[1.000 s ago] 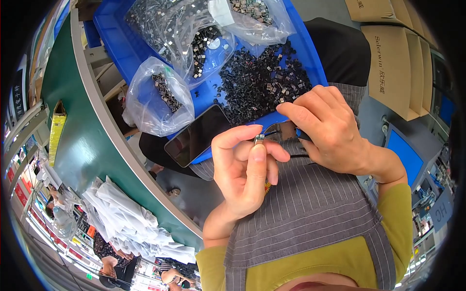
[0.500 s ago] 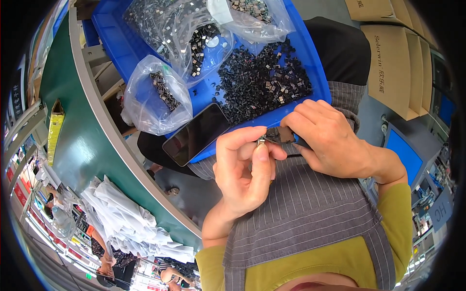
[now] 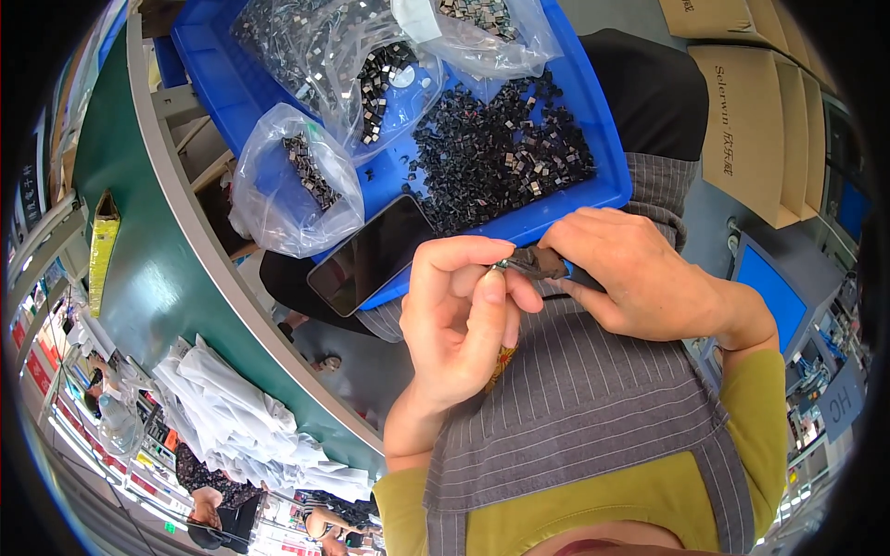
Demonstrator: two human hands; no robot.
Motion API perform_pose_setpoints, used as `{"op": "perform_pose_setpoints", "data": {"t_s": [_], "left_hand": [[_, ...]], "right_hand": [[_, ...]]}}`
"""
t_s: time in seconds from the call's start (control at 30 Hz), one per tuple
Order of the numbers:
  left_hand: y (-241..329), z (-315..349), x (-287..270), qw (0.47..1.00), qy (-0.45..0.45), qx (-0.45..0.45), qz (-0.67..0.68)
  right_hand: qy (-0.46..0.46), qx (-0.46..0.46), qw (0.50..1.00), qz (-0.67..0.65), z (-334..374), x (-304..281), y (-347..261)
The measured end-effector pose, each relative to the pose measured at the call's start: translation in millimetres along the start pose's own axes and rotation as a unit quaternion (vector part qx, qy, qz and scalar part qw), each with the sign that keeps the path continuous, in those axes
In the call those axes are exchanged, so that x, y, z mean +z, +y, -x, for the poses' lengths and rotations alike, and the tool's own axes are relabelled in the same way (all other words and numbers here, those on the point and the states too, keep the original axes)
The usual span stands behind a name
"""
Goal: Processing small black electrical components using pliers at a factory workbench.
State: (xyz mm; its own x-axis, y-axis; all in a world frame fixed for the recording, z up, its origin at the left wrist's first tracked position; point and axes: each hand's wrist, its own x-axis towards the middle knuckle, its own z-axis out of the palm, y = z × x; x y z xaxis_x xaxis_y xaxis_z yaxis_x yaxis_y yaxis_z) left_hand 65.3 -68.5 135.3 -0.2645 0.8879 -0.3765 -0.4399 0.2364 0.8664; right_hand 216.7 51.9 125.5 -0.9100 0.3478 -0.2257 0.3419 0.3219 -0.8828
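My left hand (image 3: 454, 320) pinches a tiny part (image 3: 502, 265) with a greenish, metallic look between thumb and forefinger. My right hand (image 3: 640, 273) is wrapped round pliers (image 3: 545, 262) with dark jaws and a black and blue handle. The tips of the jaws meet the small part at my left fingertips; whether they grip it I cannot tell. Just beyond my hands lies a heap of small black pieces (image 3: 496, 153), with some silver ones among them, in a blue bin (image 3: 607, 120). A dark phone (image 3: 371, 255) rests on the bin's near left corner.
Inside the bin are clear bags of small metal parts, and another open clear bag (image 3: 264, 199) hangs at its left edge. A green table (image 3: 176, 250) curves along the left, bearing white bags (image 3: 236, 408). Cardboard boxes (image 3: 751, 120) stand at the right.
The pliers have turned in my right hand, and their jaws now show narrower against the small part. My left hand has shifted slightly left, and the part looks greener than before.
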Motion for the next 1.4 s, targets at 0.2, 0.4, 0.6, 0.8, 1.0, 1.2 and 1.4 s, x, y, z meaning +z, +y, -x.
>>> {"op": "perform_pose_setpoints", "data": {"t_s": [0.2, 0.4, 0.6, 0.8, 1.0, 1.2, 1.4], "left_hand": [[2.2, 0.3, -5.8, 0.998, -0.029, -0.019, 0.058], [5.5, -0.6, -4.4, 0.997, -0.030, -0.026, 0.061], [3.9, -0.1, -5.2, 0.997, -0.031, -0.027, 0.072], [1.7, -2.4, 0.8, 0.999, 0.007, -0.015, 0.047], [-9.0, -6.1, -4.5, 0.997, -0.035, 0.072, 0.004], [-11.2, -6.8, -1.1, 0.998, -0.031, 0.062, -0.001], [-9.3, -9.9, -8.6, 0.997, -0.064, 0.043, -0.032]], "right_hand": [[-0.114, 0.061, 0.982, -0.135, -3.5, -8.6, -4.3], [-0.184, 0.094, 0.955, -0.213, -5.8, -14.6, -3.2], [-0.249, 0.158, 0.895, -0.334, -9.4, -18.4, -3.0], [-0.235, 0.130, 0.878, -0.395, -7.8, -12.9, 1.0], [-0.215, 0.116, 0.901, -0.359, -10.3, -15.6, -0.3], [-0.210, 0.097, 0.912, -0.338, -11.1, -13.9, 0.3], [-0.240, 0.088, 0.923, -0.288, -9.6, -14.2, 7.2]]}}
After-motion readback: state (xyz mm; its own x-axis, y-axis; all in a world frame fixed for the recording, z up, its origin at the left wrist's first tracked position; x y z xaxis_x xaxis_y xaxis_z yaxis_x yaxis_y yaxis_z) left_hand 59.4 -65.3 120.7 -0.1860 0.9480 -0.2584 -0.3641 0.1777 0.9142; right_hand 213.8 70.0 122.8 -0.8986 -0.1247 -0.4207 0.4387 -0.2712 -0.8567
